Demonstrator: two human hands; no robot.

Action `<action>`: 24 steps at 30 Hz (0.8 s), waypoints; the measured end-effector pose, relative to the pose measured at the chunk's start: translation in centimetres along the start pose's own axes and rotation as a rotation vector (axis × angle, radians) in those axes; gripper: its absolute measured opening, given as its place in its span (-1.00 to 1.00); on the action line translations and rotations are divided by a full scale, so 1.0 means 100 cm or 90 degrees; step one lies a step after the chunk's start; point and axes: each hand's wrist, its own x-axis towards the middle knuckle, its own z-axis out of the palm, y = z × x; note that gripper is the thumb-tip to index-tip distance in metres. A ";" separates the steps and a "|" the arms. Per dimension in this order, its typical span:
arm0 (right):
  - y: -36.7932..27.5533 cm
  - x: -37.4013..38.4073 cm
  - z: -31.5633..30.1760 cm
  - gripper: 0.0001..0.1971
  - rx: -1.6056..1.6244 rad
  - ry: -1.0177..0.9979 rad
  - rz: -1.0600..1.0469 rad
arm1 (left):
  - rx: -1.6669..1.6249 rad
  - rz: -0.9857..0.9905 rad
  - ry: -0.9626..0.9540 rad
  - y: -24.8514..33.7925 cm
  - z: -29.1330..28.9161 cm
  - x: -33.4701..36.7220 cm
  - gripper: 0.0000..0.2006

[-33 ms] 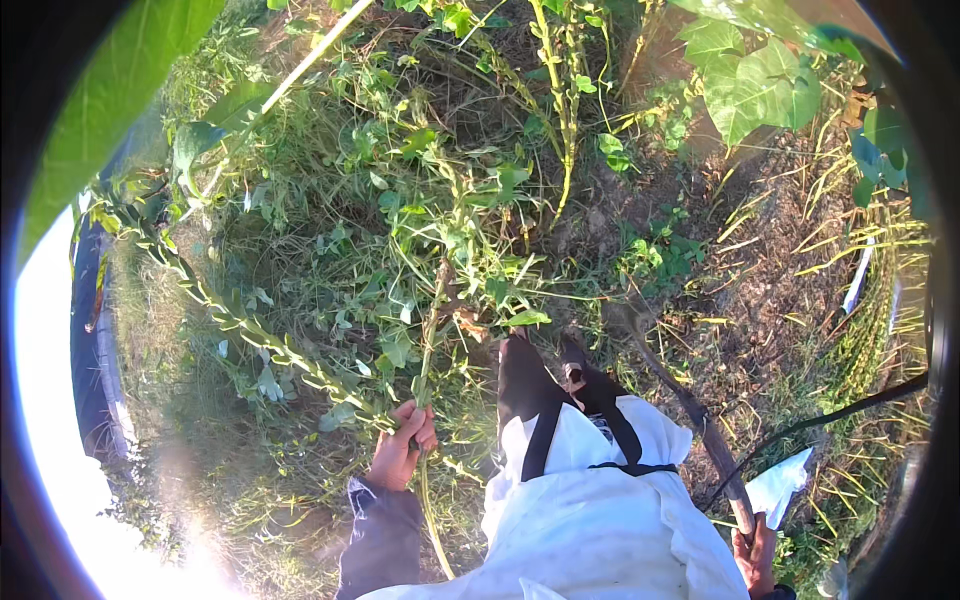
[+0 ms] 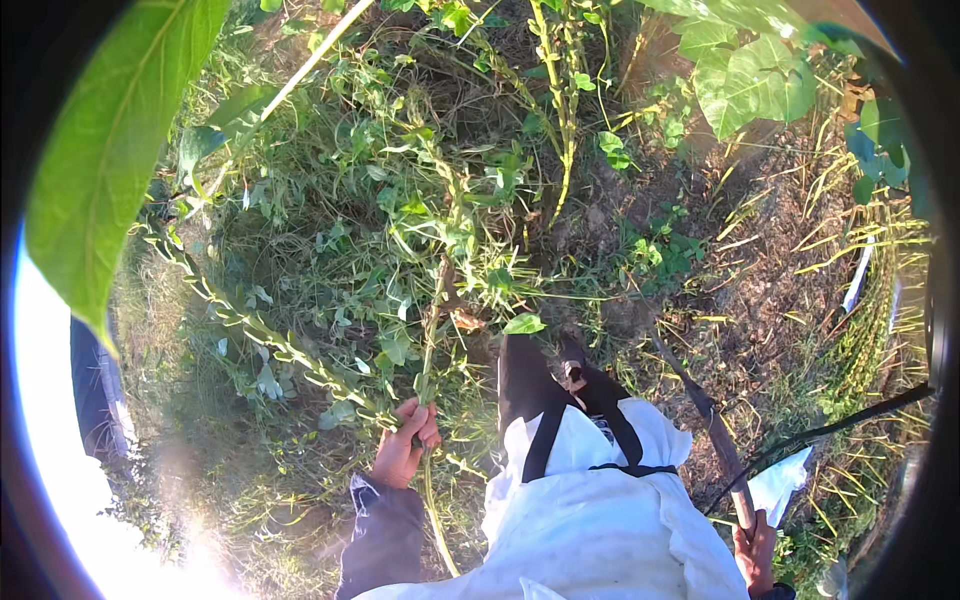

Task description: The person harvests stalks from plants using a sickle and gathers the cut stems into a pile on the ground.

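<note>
My left hand point(image 2: 403, 443) is closed round green plant stalks. One podded stalk point(image 2: 268, 338) slants from my fist toward the upper left, its pods packed along the stem. A second stalk point(image 2: 432, 335) rises nearly straight up from the fist, and a bare pale stem point(image 2: 437, 525) runs below it. At the lower right, my right hand point(image 2: 756, 550) grips the brown shaft of a long-handled tool point(image 2: 712, 430). The tool slants up and left, narrowing to a dark curved end over the ground. Its exact kind is unclear.
A white apron or sack point(image 2: 600, 525) with black straps point(image 2: 542, 440) hangs at my front. Vines and weeds point(image 2: 330, 240) cover the ground ahead. Standing podded stems point(image 2: 566, 110) rise at the top. A large leaf point(image 2: 120, 150) hangs close at upper left, and a black strap point(image 2: 830, 428) crosses at right.
The large leaf at upper left has swung down and right. The tool's far end has shifted slightly right, and the slanting stalk's tip sits a little lower. Both hands keep their grip.
</note>
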 end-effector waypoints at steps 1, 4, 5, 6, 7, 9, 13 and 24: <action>0.032 0.020 0.026 -0.55 0.038 0.015 0.055 | 0.005 0.005 -0.003 -0.003 0.003 -0.003 -0.82; 0.050 0.071 0.075 -0.51 0.230 0.028 0.123 | 0.021 0.024 0.015 -0.015 0.003 -0.026 -0.81; 0.062 0.093 0.094 -0.56 0.308 0.065 0.091 | 0.023 0.023 0.019 -0.014 0.007 -0.033 -0.81; 0.078 0.122 0.114 -0.65 0.372 0.044 0.109 | 0.030 0.023 0.037 -0.013 0.016 -0.048 -0.81; 0.102 0.148 0.129 -0.69 0.338 0.085 0.087 | 0.018 0.017 0.033 -0.018 0.017 -0.054 -0.80; 0.147 0.208 0.158 -0.74 0.180 0.173 -0.019 | 0.018 0.008 0.066 -0.029 0.009 -0.084 -0.79; 0.091 0.250 0.129 -0.62 -0.071 0.160 -0.023 | 0.031 0.002 0.111 -0.062 0.009 -0.143 -0.78; -0.178 0.316 0.212 -0.54 0.407 -0.286 -0.266 | -0.035 0.030 0.248 -0.181 0.008 -0.294 -0.72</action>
